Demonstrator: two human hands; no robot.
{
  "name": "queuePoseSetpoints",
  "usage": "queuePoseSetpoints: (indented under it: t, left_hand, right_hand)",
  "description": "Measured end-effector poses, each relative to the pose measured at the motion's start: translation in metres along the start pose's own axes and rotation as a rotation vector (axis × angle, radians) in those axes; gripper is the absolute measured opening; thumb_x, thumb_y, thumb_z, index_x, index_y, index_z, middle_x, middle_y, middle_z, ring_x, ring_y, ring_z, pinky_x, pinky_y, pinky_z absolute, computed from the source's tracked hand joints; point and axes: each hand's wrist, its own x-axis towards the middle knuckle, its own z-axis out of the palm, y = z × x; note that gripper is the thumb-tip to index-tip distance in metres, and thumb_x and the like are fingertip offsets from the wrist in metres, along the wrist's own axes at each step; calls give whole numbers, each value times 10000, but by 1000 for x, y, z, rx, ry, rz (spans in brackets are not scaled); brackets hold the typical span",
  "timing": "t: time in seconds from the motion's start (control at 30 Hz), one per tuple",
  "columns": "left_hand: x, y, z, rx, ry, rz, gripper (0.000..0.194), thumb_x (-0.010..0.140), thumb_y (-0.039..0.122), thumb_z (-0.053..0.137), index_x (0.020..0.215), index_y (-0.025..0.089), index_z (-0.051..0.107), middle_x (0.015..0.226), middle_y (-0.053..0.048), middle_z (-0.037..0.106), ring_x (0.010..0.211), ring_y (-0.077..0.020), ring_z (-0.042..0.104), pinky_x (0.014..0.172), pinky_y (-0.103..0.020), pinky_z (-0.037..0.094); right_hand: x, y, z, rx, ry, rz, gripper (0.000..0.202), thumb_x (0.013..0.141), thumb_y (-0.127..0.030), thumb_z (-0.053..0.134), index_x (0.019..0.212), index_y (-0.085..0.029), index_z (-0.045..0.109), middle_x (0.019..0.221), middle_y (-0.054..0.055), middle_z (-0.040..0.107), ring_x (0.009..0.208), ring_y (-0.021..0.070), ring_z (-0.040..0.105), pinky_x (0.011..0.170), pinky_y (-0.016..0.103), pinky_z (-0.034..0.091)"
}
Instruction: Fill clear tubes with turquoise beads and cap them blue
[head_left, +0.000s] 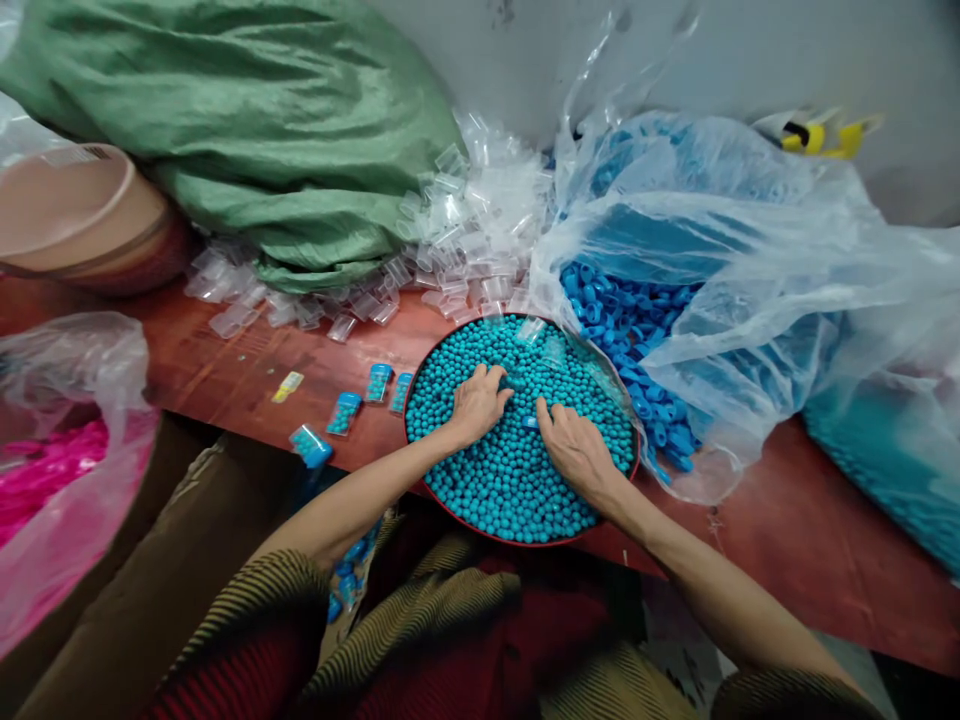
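Note:
A round red-rimmed tray [517, 542] full of small turquoise balls [502, 490] lies near the table's front edge. Over the left part of the balls, my left hand [480, 405] has its fingers curled, and what they hold, if anything, is too small to name. My right hand [574, 445] is on the right side, its fingers bent round a small blue cap [531, 423] at the fingertips. Clear plastic tubes [531, 330] rest on the balls at the tray's far side. Several filled tubes with blue caps [345, 412] lie left of the tray.
Behind the tray are a heap of clear tubes [480, 220] and a green sack [300, 130]. Blue caps spill from a clear bag [720, 230] at the right. A pink bucket [82, 215] stands back left, above a bag of pink pieces [52, 470].

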Motion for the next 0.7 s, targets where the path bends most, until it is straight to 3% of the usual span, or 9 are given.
queuePoseSetpoints:
  t: [0.17, 0.27, 0.4, 0.47, 0.57, 0.7]
  left_hand:
    - [-3, 2, -1, -27, -15, 26, 198, 855, 321, 526, 1001, 197, 576, 1016, -82, 562, 922, -222, 580, 795, -326, 451]
    - [-5, 0, -4, -105, -83, 77, 163, 857, 284, 519, 991, 195, 545, 944, -63, 612, 908, -218, 593, 814, -328, 449]
    - [-3, -2, -3, -167, -166, 80, 172, 867, 261, 491, 1026, 200, 522, 928, -52, 650, 882, -215, 619, 802, -321, 456]
    - [0, -4, -2, -210, -176, 66, 175, 859, 250, 495, 1023, 199, 523, 966, -49, 654, 910, -211, 616, 819, -315, 453]
    - [4, -7, -2, -289, -190, 73, 170, 843, 252, 494, 995, 192, 538, 944, -37, 649, 895, -198, 606, 823, -308, 450]
    - [5, -11, -4, -398, -214, 112, 149, 840, 262, 451, 931, 184, 541, 870, -14, 619, 829, -172, 576, 793, -292, 448]
  right_hand:
    - [0, 16, 0, 257, -85, -22, 450, 897, -178, 401, 1347, -193, 407, 1003, 104, 670, 750, 200, 646, 564, 268, 425]
    - [4, 28, 4, 369, -77, 59, 349, 908, -277, 438, 1249, -222, 485, 1025, 77, 685, 835, 203, 653, 618, 258, 431]
    - [11, 36, 3, 299, -108, 108, 231, 913, -287, 428, 1050, -205, 595, 925, 83, 697, 788, 205, 652, 596, 255, 405]
    - [16, 37, -2, 333, -40, 172, 232, 909, -284, 431, 1009, -181, 613, 911, 98, 700, 827, 218, 650, 637, 265, 418]
    - [26, 33, -8, 543, 101, 221, 274, 908, -263, 423, 1096, -166, 598, 944, 95, 705, 849, 212, 649, 714, 283, 442]
    - [35, 25, -7, 776, 98, 145, 301, 904, -254, 415, 1145, -188, 584, 899, 58, 712, 778, 187, 648, 725, 287, 456]
